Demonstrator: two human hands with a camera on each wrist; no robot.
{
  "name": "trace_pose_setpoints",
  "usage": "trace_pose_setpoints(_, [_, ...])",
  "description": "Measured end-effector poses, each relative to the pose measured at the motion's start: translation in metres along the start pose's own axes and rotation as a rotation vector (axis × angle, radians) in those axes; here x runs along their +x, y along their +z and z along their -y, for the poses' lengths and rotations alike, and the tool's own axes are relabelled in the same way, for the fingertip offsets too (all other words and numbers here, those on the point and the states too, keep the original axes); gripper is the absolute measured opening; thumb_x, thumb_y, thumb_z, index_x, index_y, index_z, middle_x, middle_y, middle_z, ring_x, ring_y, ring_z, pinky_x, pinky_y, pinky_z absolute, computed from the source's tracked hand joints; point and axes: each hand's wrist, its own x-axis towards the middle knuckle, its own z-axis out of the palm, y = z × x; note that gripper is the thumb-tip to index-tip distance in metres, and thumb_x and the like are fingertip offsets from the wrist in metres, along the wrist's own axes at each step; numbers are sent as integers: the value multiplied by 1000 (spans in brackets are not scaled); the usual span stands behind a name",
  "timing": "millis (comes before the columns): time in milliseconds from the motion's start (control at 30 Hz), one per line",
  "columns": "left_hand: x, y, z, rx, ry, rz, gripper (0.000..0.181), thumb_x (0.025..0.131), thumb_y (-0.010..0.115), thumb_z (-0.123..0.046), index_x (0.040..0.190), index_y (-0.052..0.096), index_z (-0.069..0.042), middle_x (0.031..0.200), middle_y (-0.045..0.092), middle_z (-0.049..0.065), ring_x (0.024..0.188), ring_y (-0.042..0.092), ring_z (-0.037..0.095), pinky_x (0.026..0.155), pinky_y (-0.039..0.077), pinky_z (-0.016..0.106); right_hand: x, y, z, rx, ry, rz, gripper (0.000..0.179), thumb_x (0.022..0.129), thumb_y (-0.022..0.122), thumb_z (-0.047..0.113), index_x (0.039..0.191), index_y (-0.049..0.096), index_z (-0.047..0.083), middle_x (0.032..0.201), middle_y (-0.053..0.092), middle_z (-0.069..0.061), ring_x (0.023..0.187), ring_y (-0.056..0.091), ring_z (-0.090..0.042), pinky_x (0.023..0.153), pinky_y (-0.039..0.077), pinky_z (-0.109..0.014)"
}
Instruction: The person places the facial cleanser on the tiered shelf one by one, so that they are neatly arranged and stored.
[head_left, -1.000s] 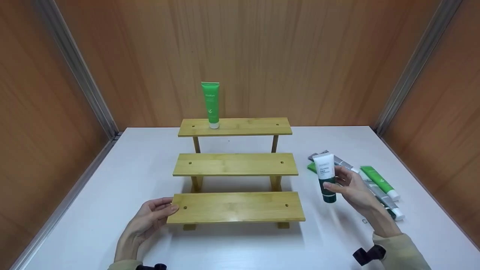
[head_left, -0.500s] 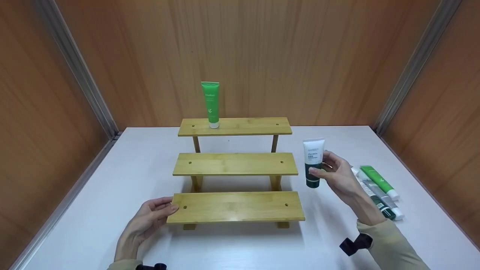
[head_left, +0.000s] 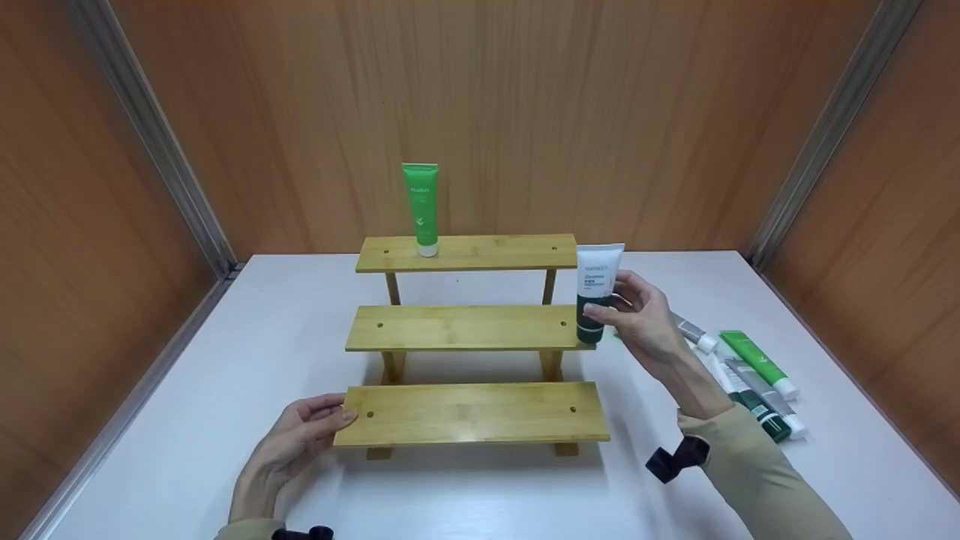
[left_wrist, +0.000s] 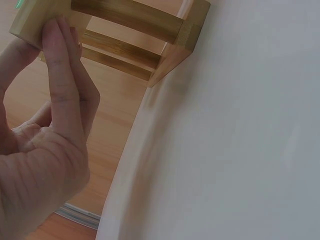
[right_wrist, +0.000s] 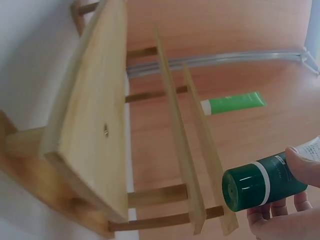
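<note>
My right hand [head_left: 646, 321] holds a white and dark green squeeze tube [head_left: 598, 271] upright, cap down, pinched between thumb and fingers. In the head view the tube overlaps the right end of the middle shelf; the right wrist view shows its green cap [right_wrist: 245, 187] in the air beside the shelves. A three-tier wooden display stand [head_left: 472, 414] occupies the middle of the table. My left hand [head_left: 296, 442] pinches the left end of its lowest board, with fingers [left_wrist: 62, 85] under the edge. On the top board, left of centre, a green tube [head_left: 422, 206] stands on its white cap.
Several tubes lie in a loose pile on the right of the white table [head_left: 187, 390], among them a green tube [head_left: 757, 364] and a grey tube [head_left: 694, 331]. Wooden panels [head_left: 480, 112] enclose the back and both sides.
My right hand has carried the white and dark green tube leftward and away from me, from beside the pile to the stand's right end. My left hand has stayed in place.
</note>
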Motion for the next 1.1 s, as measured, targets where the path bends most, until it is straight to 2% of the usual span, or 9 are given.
trace_pose_setpoints(100, [0, 0, 0, -8, -7, -1, 56, 94, 70, -11, 140, 45, 9, 105, 71, 0, 97, 71, 9, 88, 60, 20, 7, 6, 3, 28, -21, 8, 53, 89, 69, -5, 136, 48, 9, 130, 52, -3, 124, 50, -21, 114, 42, -32])
trace_pose_setpoints(233, [0, 0, -1, -14, -8, 0, 56, 94, 70, -11, 140, 46, 9, 105, 72, 0, 97, 71, 9, 89, 60, 20, 16, 13, 7, 42, -49, 12, 53, 89, 68, -7, 136, 48, 8, 129, 52, -3, 124, 50, -20, 115, 43, -31])
trace_pose_setpoints(433, [0, 1, -2, -6, -12, -5, 53, 94, 71, -13, 138, 49, 7, 105, 73, -1, 97, 72, 10, 88, 61, 21, 31, 24, 12, 66, -84, 5, 54, 89, 67, -9, 137, 48, 6, 132, 52, -6, 126, 48, -24, 123, 37, -41])
trace_pose_setpoints(700, [1, 0, 1, 18, 0, 5, 59, 94, 70, -13, 142, 44, 10, 105, 72, -1, 97, 71, 9, 88, 61, 21, 47, 38, 16, 89, -138, 4, 51, 87, 68, -11, 132, 52, 6, 128, 56, -5, 120, 54, -23, 112, 47, -34])
trace_pose_setpoints(867, [1, 1, 0, 16, -4, -2, 59, 94, 70, -13, 141, 45, 10, 103, 72, -1, 95, 71, 9, 87, 61, 21, 59, 46, 17, 77, -149, -25, 51, 87, 70, -10, 133, 52, 4, 129, 56, -8, 119, 54, -25, 116, 44, -41])
trace_pose_setpoints(1100, [0, 0, -1, 0, -7, 2, 59, 94, 70, -13, 142, 44, 10, 103, 72, -1, 95, 71, 9, 88, 61, 21, 76, 59, 17, 64, -164, -60, 51, 87, 71, -8, 132, 52, 3, 130, 57, -12, 119, 56, -27, 115, 45, -44])
